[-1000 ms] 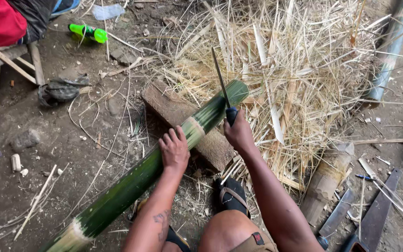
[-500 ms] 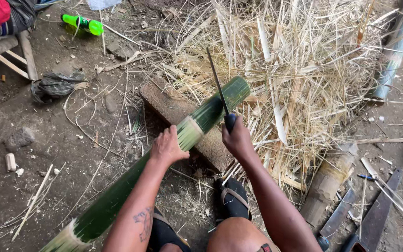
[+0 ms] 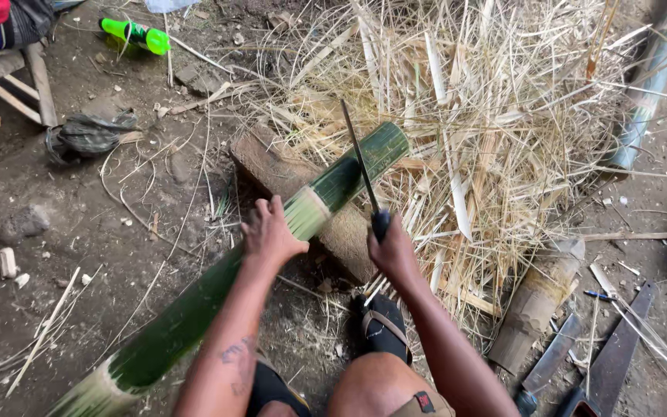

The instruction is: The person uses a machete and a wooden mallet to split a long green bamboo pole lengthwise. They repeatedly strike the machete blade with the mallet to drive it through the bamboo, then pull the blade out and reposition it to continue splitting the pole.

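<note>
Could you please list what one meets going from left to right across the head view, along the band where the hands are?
Small pale stone → left hand on the green bamboo pole → right hand gripping the knife → cut bamboo stump → flat blades on the ground.

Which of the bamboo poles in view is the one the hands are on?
The thick dark green pole running diagonally across the wooden block, held by the left hand. The paler pole lies untouched at the top right, beyond the straw pile.
</note>
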